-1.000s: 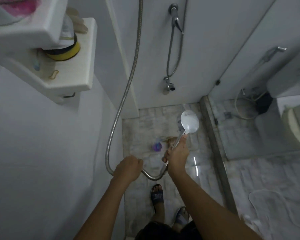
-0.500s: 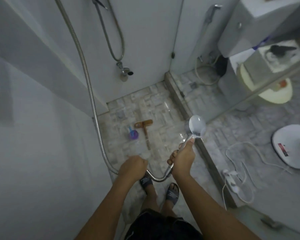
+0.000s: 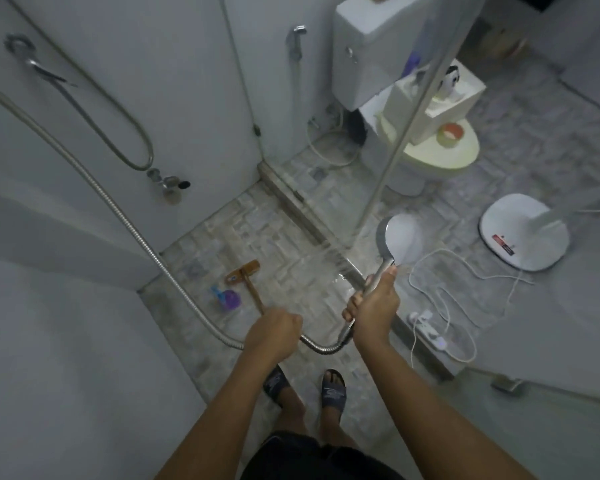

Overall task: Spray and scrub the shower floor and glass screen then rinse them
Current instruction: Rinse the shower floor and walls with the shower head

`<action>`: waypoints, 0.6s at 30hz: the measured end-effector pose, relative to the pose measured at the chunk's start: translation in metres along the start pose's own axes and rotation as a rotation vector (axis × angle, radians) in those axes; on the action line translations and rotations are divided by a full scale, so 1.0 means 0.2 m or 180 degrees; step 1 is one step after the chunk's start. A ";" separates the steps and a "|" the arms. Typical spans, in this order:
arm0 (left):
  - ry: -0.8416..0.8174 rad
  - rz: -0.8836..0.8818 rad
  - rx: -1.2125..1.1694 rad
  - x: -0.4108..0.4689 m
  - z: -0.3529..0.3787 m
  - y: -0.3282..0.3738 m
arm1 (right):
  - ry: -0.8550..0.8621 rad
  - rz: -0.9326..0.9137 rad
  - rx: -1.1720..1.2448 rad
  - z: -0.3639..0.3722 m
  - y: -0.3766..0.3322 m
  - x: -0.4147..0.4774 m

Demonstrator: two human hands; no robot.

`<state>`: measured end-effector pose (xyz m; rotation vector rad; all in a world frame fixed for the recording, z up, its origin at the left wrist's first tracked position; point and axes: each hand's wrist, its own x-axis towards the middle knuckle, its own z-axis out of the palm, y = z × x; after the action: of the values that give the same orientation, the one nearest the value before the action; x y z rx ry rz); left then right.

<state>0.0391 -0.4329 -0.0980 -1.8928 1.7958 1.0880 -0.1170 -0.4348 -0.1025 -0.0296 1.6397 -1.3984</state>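
Note:
My right hand (image 3: 374,304) grips the handle of the chrome shower head (image 3: 400,242), whose round face points left and down. Water streams from it toward the foot of the glass screen (image 3: 406,109) and the tiled shower floor (image 3: 274,244). My left hand (image 3: 274,332) is closed around the metal hose (image 3: 174,282), which loops between both hands and runs up the left wall. A wooden-handled scrub brush (image 3: 245,275) and a purple spray bottle (image 3: 227,299) lie on the floor ahead of my left hand.
My feet in dark slides (image 3: 305,386) stand on the shower floor. Behind the glass are a toilet (image 3: 437,150), a white fan base (image 3: 523,233), and a white power strip (image 3: 428,329) with loose cable. A second hose and tap (image 3: 168,183) hang on the back wall.
The view has swung to the right, bringing the toilet and fan base into sight. The shower head has moved right toward the glass screen, with water now visibly streaming from it.

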 end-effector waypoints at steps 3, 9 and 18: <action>0.0125 -0.0045 -0.0261 0.00 -0.05 0.03 | -0.0080 -0.0197 0.0120 0.04 -0.08 0.03; 0.0304 -0.0110 -0.0298 0.01 -0.24 0.02 | -0.0428 -0.0358 0.0077 0.21 -0.14 -0.02; 0.0587 -0.0307 -0.0324 0.01 -0.48 -0.26 | -0.0637 -0.0247 -0.0012 0.61 -0.12 -0.12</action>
<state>0.1183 -0.4914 -0.0502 -2.1800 1.7514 1.0184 -0.0378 -0.5213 -0.0567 -0.2305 1.4885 -1.4030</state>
